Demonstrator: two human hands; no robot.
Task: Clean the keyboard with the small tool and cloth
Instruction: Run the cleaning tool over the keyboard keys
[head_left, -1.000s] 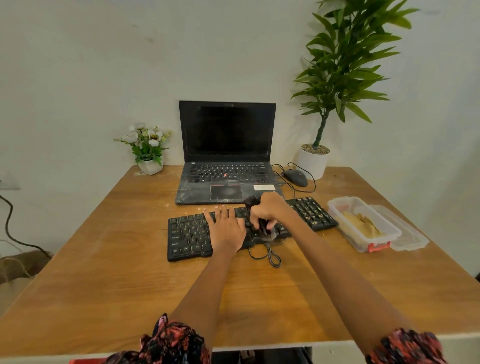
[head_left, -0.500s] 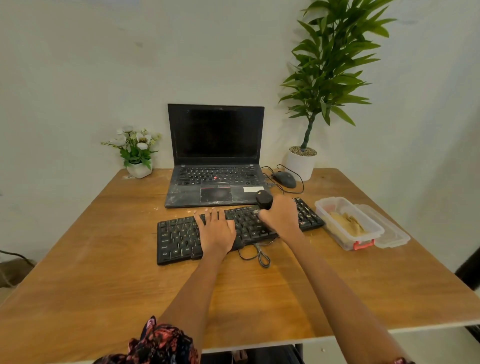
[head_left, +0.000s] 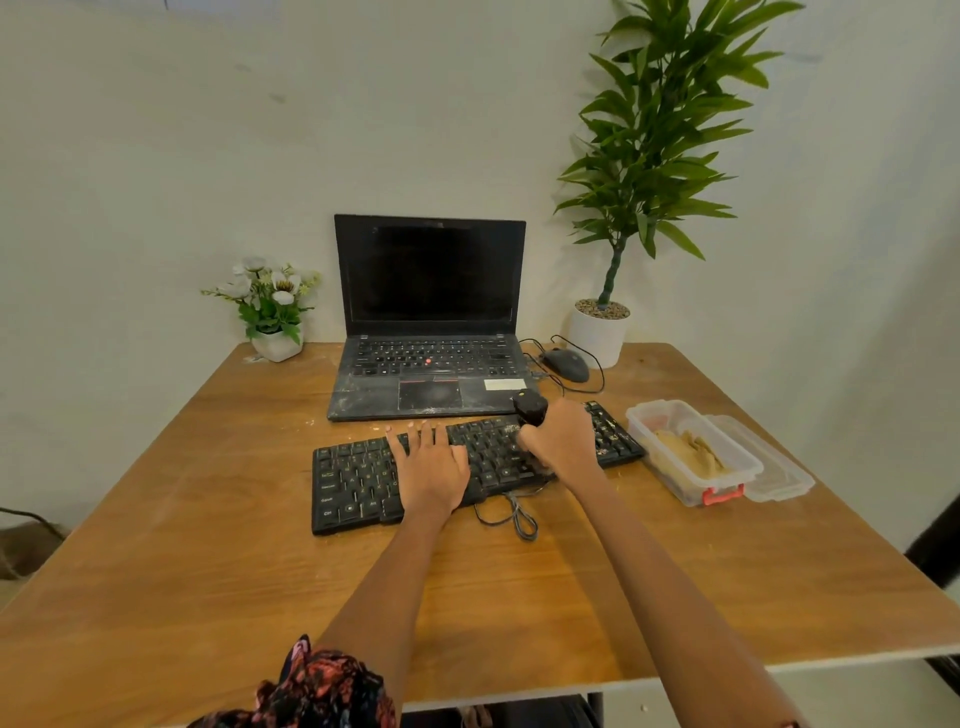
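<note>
Two hands, left hand (head_left: 431, 467) flat on keyboard (head_left: 358, 483), right hand (head_left: 563, 444) gripping tool (head_left: 530, 405)

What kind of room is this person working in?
Probably a home or small office desk: an open laptop and a wired mouse sit on a wooden table against a plain wall, with a potted plant beside them.

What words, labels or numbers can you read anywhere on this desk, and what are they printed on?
"Ctrl": bottom-left key of the black keyboard.
Other keyboard keys: white legends, too blurred to read.
Laptop keys: too small to read.
White sticker on the laptop: no print can be made out.
Mouse, plastic box: no readable text.
</note>
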